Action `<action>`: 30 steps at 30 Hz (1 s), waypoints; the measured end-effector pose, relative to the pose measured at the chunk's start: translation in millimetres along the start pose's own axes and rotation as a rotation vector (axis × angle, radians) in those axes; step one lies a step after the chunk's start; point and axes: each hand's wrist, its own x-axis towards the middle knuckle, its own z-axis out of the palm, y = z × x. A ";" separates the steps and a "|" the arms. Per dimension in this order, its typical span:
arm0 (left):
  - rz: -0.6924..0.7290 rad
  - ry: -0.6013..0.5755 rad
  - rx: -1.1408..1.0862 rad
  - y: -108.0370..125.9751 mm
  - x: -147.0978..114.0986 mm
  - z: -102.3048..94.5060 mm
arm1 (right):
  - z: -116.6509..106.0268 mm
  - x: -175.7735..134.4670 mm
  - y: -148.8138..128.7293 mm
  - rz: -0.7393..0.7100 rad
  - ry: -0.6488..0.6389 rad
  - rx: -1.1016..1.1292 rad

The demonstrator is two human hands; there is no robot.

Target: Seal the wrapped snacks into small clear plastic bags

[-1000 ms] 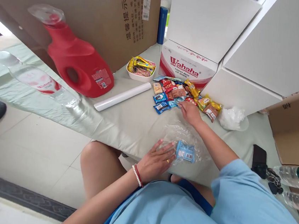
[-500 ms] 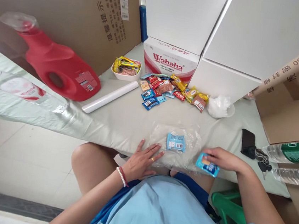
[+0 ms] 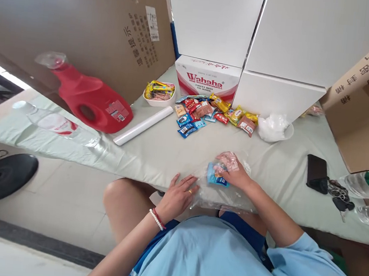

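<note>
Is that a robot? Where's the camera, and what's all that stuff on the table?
No, it's a person, filmed by a camera worn on their own head, looking down. The bare left hand lies flat at the edge of a clear plastic bag. The bare right hand is inside it, holding a blue packet. On the cloth-covered table beyond are colourful snack packets, a white bowl of more, a white roll and a big red jug.

Draped table (image 3: 156,157) with snack packets (image 3: 203,109), 1 red jug (image 3: 87,92), 1 white roll (image 3: 143,126)
</note>
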 end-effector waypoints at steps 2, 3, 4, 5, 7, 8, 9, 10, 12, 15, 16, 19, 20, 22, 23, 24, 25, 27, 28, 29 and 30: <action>-0.051 0.017 -0.003 1.2 3.8 1.6 | -4.8 -13.8 -2.7 -0.056 -0.022 0.026; -0.081 0.019 -0.001 1.5 6.4 2.0 | -6.6 -20.2 -3.7 -0.074 -0.050 0.036; -0.107 0.018 0.002 1.4 9.2 2.0 | -7.6 -25.8 -4.2 -0.079 -0.070 0.047; -0.126 0.015 0.005 1.0 12.1 1.5 | -8.2 -30.3 -3.8 -0.068 -0.076 0.062; -0.129 0.003 0.014 -0.8 17.5 -0.6 | -9.2 -35.0 -1.0 -0.016 -0.057 0.098; -0.117 -0.006 0.022 -2.1 19.6 -1.9 | -10.3 -35.3 1.0 0.011 -0.041 0.105; -0.102 -0.017 0.033 -3.4 21.3 -3.0 | -12.2 -34.5 2.7 0.032 -0.026 0.096; -0.089 -0.027 0.044 -4.7 22.3 -4.0 | -14.8 -33.2 3.9 0.041 -0.020 0.073; -0.079 -0.046 0.063 -6.2 22.9 -4.8 | -20.9 -31.5 4.0 0.041 -0.061 -0.003; -0.102 -0.041 0.068 -5.0 20.9 -4.3 | -26.3 -38.4 -1.3 0.084 -0.189 -0.124; -0.110 -0.032 0.065 -3.7 19.9 -4.3 | -26.1 -43.7 -3.6 0.115 -0.224 -0.152; -0.101 -0.024 0.031 0.2 17.3 -6.8 | -23.9 -62.5 -8.5 0.202 -0.263 -0.156; -0.098 -0.026 0.007 1.0 16.9 -8.4 | -24.8 -67.6 -9.0 0.216 -0.262 -0.123; -0.118 -0.019 -0.059 1.4 17.6 -12.0 | -30.6 -73.0 -8.4 0.205 -0.232 -0.032; -0.151 -0.007 -0.096 1.2 18.9 -13.5 | -35.3 -72.9 -7.4 0.186 -0.201 0.006; -0.197 0.008 -0.129 0.9 20.8 -14.5 | -40.2 -71.1 -6.2 0.168 -0.164 0.023; -0.246 0.024 -0.147 0.7 23.3 -14.8 | -44.8 -67.8 -5.0 0.160 -0.117 0.011; -0.312 0.052 -0.130 0.8 29.4 -13.4 | -49.9 -58.6 -3.6 0.181 -0.029 -0.093; -0.318 0.062 -0.102 1.1 32.3 -12.1 | -49.5 -53.5 -4.0 0.191 -0.003 -0.160; -0.309 0.068 -0.071 1.5 34.7 -10.6 | -47.1 -48.8 -5.2 0.190 0.012 -0.220; -0.296 0.071 -0.046 1.8 36.3 -9.3 | -42.7 -44.8 -7.2 0.174 0.016 -0.269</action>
